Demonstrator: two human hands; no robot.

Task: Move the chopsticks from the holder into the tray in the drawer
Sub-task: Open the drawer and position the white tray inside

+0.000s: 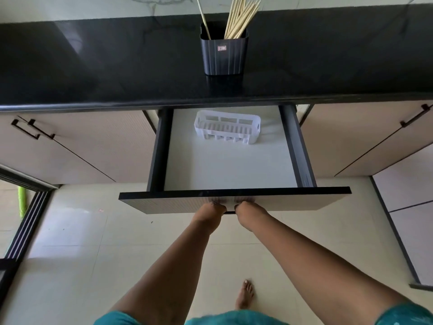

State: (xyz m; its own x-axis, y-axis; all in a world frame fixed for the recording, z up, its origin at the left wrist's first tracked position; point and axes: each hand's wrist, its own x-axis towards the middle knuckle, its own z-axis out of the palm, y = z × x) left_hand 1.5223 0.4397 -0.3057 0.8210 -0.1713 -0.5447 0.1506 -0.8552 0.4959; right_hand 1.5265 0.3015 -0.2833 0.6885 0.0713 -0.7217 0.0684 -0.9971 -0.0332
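Observation:
A dark ribbed holder (224, 55) stands on the black countertop (93, 73). Several pale wooden chopsticks (241, 18) lean in its right side, and one single chopstick (203, 18) leans at its left. Below, the drawer (234, 200) is pulled out. A white slotted plastic tray (227, 126) lies empty at the back of the drawer's light floor. My left hand (213, 211) and my right hand (248, 212) are side by side under the lower edge of the drawer front, fingers curled around its handle and mostly hidden.
Beige cabinet doors with black handles (32, 129) flank the drawer on both sides. Pale floor tiles lie below, with a bare foot (244, 294) on them. A dark door frame (25, 221) runs along the left.

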